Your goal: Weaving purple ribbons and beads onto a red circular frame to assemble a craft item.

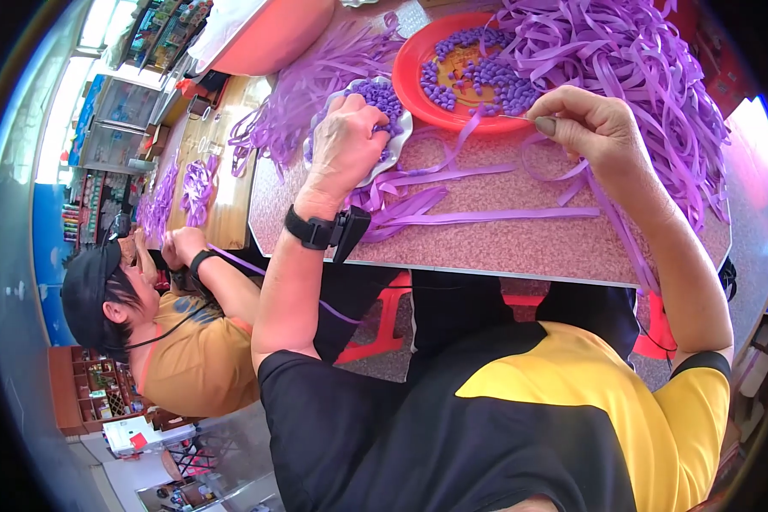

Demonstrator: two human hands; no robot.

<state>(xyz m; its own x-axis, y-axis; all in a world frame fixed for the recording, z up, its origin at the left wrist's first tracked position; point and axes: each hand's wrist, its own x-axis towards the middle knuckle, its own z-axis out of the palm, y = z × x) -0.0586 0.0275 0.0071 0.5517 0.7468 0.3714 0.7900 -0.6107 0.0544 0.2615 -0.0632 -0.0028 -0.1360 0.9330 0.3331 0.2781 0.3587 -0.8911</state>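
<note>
My left hand, with a black band and a small black device on its wrist, reaches into a white scalloped bowl of small purple pieces. Its fingers are curled and the tips are hidden, so what they hold cannot be made out. By the near right rim of the red plate, my right hand pinches a thin, needle-like thing between thumb and forefinger. A purple ribbon runs down from near its far end. More small purple pieces lie in the plate.
A large heap of purple ribbons fills the table's right, and more ribbons lie behind the bowl. Loose strips cross the speckled tabletop. A red basin stands far left. A co-worker sits at my left, handling purple ribbon.
</note>
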